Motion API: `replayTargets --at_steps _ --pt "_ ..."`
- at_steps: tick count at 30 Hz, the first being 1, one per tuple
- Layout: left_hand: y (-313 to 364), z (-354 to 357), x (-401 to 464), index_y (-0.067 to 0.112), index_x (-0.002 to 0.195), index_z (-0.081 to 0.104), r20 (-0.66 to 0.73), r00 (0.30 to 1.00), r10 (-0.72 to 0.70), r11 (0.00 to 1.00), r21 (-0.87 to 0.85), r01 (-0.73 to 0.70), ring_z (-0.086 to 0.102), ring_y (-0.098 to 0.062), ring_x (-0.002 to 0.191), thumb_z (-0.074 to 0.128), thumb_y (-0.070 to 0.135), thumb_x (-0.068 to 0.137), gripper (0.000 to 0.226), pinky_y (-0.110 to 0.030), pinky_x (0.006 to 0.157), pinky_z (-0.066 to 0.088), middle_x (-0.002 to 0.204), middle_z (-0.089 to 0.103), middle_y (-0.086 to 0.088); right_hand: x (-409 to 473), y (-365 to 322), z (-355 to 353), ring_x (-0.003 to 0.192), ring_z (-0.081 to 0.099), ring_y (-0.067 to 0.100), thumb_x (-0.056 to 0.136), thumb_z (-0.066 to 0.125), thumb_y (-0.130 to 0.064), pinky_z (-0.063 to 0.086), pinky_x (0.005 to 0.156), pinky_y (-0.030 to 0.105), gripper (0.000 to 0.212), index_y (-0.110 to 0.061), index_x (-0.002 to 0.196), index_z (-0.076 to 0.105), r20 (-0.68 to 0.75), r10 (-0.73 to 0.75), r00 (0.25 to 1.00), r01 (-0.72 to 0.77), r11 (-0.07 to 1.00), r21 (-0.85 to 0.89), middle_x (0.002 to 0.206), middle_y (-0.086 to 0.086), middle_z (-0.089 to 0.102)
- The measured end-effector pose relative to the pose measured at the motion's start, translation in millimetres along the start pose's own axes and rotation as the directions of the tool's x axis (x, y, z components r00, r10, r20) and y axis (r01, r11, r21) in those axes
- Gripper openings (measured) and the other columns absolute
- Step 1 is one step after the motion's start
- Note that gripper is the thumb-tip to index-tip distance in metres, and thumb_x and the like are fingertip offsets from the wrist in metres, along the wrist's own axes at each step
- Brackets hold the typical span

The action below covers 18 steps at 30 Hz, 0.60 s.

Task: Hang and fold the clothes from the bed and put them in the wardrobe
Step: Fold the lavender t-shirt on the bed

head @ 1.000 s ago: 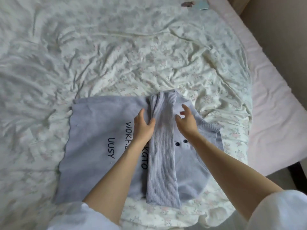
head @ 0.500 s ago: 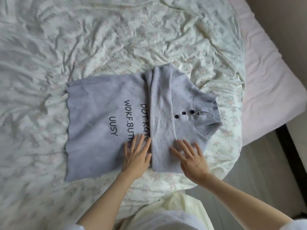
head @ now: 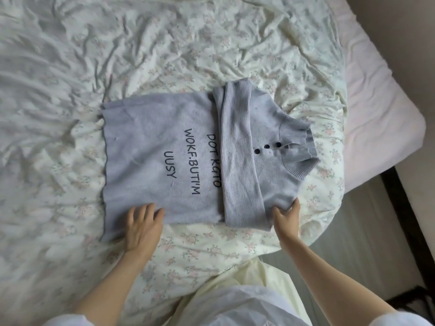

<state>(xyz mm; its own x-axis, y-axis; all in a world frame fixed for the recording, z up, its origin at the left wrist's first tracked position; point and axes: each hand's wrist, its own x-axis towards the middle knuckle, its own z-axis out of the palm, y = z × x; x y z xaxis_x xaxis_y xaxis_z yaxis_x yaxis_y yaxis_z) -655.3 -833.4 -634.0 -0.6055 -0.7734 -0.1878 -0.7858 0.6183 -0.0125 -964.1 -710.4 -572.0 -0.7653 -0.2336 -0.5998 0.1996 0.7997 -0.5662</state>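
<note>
A light blue knit sweater (head: 150, 147) with black lettering and three dark buttons lies flat on the bed, its collar pointing right and a ribbed sleeve (head: 237, 147) folded across the chest. My left hand (head: 142, 228) rests at the sweater's near edge, fingers on the fabric near the hem side. My right hand (head: 286, 218) grips the near edge by the shoulder, thumb on top and fingers tucked under the cloth.
A wrinkled floral duvet (head: 164, 55) covers the bed. A pale pink sheet (head: 376, 102) shows along the right edge, with the floor (head: 367, 231) beyond it. My pale yellow clothing (head: 235, 290) fills the bottom of the view.
Both hands slid from the folded sleeve down to the sweater's near edge and spread apart, left toward the hem, right toward the shoulder. The view tilted down.
</note>
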Motion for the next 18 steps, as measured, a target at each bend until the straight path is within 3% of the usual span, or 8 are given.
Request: replayTargets --at_steps 3,6,8,10,13,18 --pt "-3 -11 6 0.012 0.090 0.071 -0.016 1.000 -0.007 0.997 -0.074 0.006 0.053 -0.029 0.083 0.084 0.000 0.051 0.042 -0.050 0.086 0.038 0.083 0.063 -0.006 -6 -10 -7 0.087 0.056 0.030 0.087 0.049 0.001 0.039 0.069 0.030 0.069 -0.017 0.148 0.023 -0.002 -0.213 0.977 0.211 0.971 -0.110 0.103 0.006 0.056" --pt "-9 -30 12 0.009 0.089 0.069 -0.101 0.992 -0.077 0.985 -0.158 0.061 0.061 -0.029 0.073 0.081 -0.004 0.059 0.035 -0.049 0.087 0.038 0.073 0.066 -0.005 -6 -14 -17 0.069 0.048 0.021 0.089 0.051 -0.001 0.036 0.063 0.032 0.046 -0.014 0.133 0.052 0.119 -0.477 0.871 0.487 0.803 -0.345 0.081 0.000 0.049" --pt "-14 -46 22 0.008 0.087 0.066 -0.138 0.978 -0.158 0.967 -0.223 0.125 0.062 -0.029 0.067 0.078 -0.008 0.061 0.033 -0.046 0.081 0.039 0.066 0.065 -0.006 -3 -21 -23 0.074 0.051 0.025 0.090 0.046 0.001 0.040 0.066 0.034 0.040 -0.009 0.127 0.058 0.210 -0.521 0.828 0.553 0.695 -0.459 0.086 0.002 0.045" --pt "-20 -59 33 0.006 0.086 0.066 -0.145 0.968 -0.206 0.949 -0.273 0.161 0.062 -0.029 0.062 0.076 -0.013 0.060 0.033 -0.043 0.076 0.039 0.062 0.064 -0.008 3 -29 -29 0.089 0.053 0.030 0.092 0.038 -0.002 0.043 0.073 0.036 0.043 -0.009 0.133 0.048 0.333 -0.493 0.804 0.591 0.595 -0.545 0.103 0.006 0.044" --pt "-27 -67 50 0.006 0.086 0.067 -0.136 0.958 -0.252 0.932 -0.300 0.202 0.062 -0.030 0.062 0.075 -0.015 0.062 0.033 -0.045 0.074 0.041 0.063 0.064 -0.008 17 -39 -42 0.101 0.048 0.028 0.091 0.037 -0.001 0.044 0.076 0.032 0.051 -0.008 0.141 0.033 0.476 -0.433 0.766 0.630 0.355 -0.691 0.117 0.011 0.041" --pt "-39 -75 87 0.009 0.089 0.070 -0.154 0.938 -0.311 0.918 -0.305 0.254 0.063 -0.032 0.070 0.072 -0.010 0.070 0.027 -0.045 0.081 0.034 0.073 0.068 -0.010 47 -72 -50 0.080 0.057 0.040 0.079 0.061 0.007 0.049 0.059 0.043 0.025 0.005 0.103 0.063 0.480 -0.556 0.678 0.713 0.341 -0.612 0.096 0.020 0.055"
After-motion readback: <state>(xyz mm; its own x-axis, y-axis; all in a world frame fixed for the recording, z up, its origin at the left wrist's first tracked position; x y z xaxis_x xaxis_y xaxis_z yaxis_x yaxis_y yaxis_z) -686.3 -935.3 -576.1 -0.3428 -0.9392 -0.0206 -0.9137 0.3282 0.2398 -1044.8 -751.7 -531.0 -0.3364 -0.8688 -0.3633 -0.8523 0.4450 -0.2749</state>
